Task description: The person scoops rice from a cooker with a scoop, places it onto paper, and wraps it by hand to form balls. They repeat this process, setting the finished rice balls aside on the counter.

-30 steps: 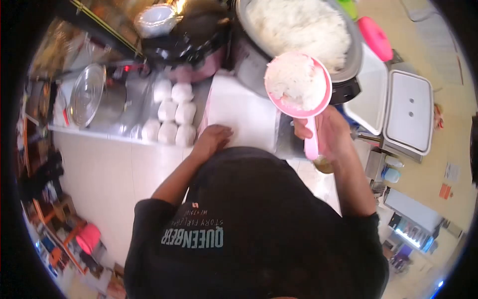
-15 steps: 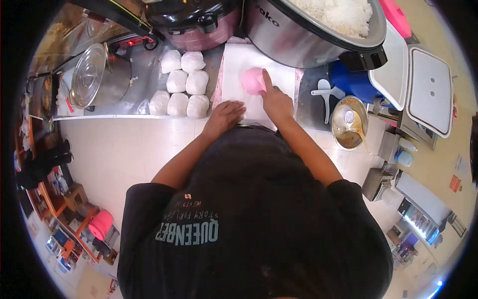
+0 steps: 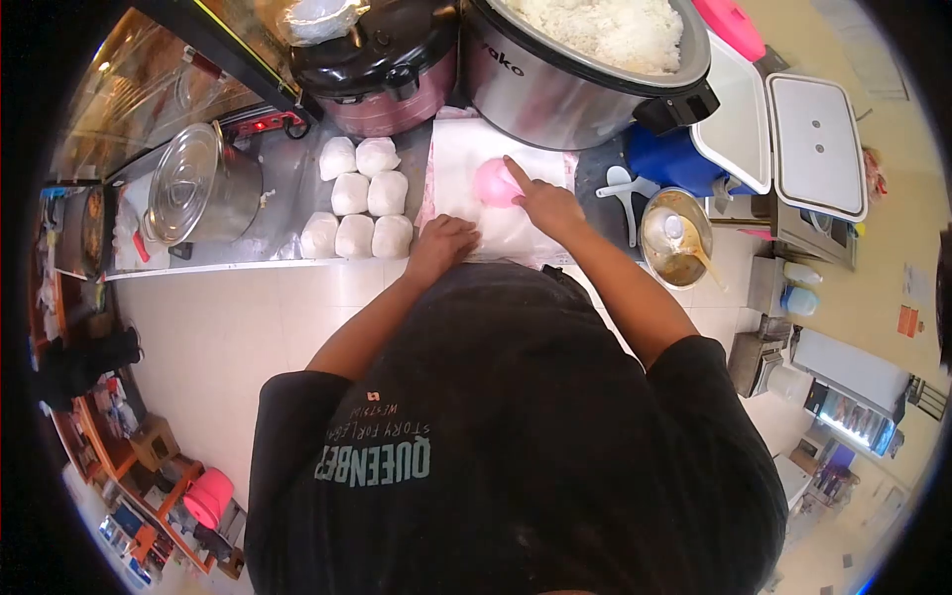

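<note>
On the white wrapping paper (image 3: 458,149) sits a smooth, rounded pink bowl (image 3: 492,184), its dome facing up. My right hand (image 3: 548,205) is at the bowl's right side, index finger stretched along its upper edge and the other fingers bent at its lower side. Near the front left of the paper, my left hand (image 3: 445,241) lies palm down with its fingers reaching onto the sheet. Left of the paper, several white wrapped packets (image 3: 350,193) stand in rows on the metal counter (image 3: 283,188).
A large cooker (image 3: 555,99) full of white rice (image 3: 605,35) stands behind the paper, beside a dark-lidded pink cooker (image 3: 387,109). White spoons (image 3: 623,193) and a metal bowl (image 3: 669,266) are to the right. A lidded steel pot (image 3: 233,193) stands far left.
The whole view has shifted and turned slightly. My right index finger lies more slanted over the bowl's upper right side. My left hand stays at the paper's front left.
</note>
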Motion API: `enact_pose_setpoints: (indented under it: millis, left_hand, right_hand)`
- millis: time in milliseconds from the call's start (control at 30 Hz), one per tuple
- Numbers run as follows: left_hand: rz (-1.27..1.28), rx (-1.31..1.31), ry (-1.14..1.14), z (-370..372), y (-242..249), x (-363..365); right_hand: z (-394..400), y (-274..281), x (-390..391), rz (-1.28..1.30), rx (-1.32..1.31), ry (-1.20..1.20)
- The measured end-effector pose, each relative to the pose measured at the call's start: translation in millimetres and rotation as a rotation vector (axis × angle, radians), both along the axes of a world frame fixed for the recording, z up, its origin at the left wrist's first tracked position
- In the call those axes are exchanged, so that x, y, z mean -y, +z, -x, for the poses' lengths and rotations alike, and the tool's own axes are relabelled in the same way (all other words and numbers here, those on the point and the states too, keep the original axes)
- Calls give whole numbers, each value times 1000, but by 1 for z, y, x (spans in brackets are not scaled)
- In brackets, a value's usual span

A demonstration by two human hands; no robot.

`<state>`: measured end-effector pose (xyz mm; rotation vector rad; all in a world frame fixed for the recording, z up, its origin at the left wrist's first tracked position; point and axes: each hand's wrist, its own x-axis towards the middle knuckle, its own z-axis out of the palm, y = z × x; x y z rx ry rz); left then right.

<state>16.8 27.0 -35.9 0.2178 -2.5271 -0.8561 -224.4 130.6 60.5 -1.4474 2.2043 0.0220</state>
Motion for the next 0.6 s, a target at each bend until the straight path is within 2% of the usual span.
enact_pose_setpoints:
  millis: [67,200,267,367,500,600]
  left_hand:
    - [-38,12,6,4,9,2]
    - [-75,106,17,12,32,7]
    - [-106,161,44,17,41,10]
    - [-216,260,128,25,46,12]
    - [-297,297,194,29,49,15]
    - [-325,337,193,30,49,18]
  right_hand:
    - [13,13,-5,79,95,-39]
    - [29,37,-45,416,156,-252]
    - [38,31,-81,520,118,-342]
    - [54,-12,-137,631,36,-427]
    - [41,-22,-158,470,-105,-532]
    - [14,7,-131,653,-189,-212]
